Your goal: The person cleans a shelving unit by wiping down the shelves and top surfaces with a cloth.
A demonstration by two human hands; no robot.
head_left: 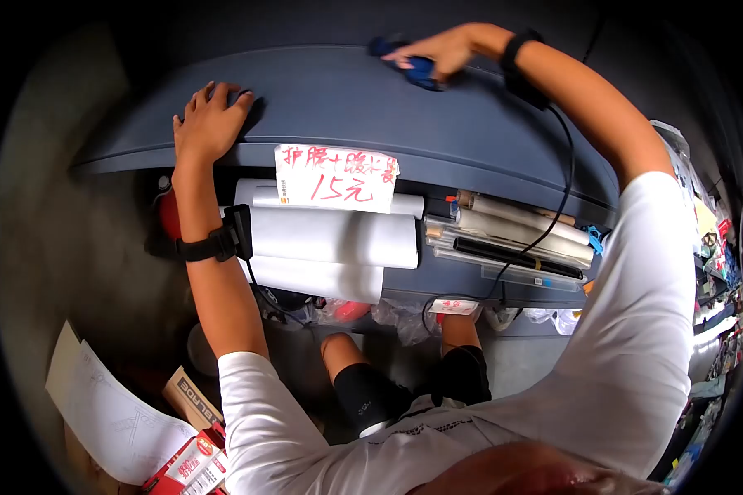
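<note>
My right hand (450, 54) is closed on a dark blue cloth (421, 73), pressing it against the far part of a grey shelf top (330, 99). Motion slightly blurs this hand and the cloth. Toward the left end of the same surface lies my left hand (210, 120), its fingers stretched out on the top and holding nothing that I can see. A white sign (336, 177) with red handwriting hangs at the front edge, between my two arms.
Under the top are large white paper rolls (330, 239) and several thinner rolls (512, 235). A black cable (565, 165) runs down from my right wrist. Paper sheets (115, 404) and a red box (194, 462) are at the lower left. Packed goods (714, 247) line the right side.
</note>
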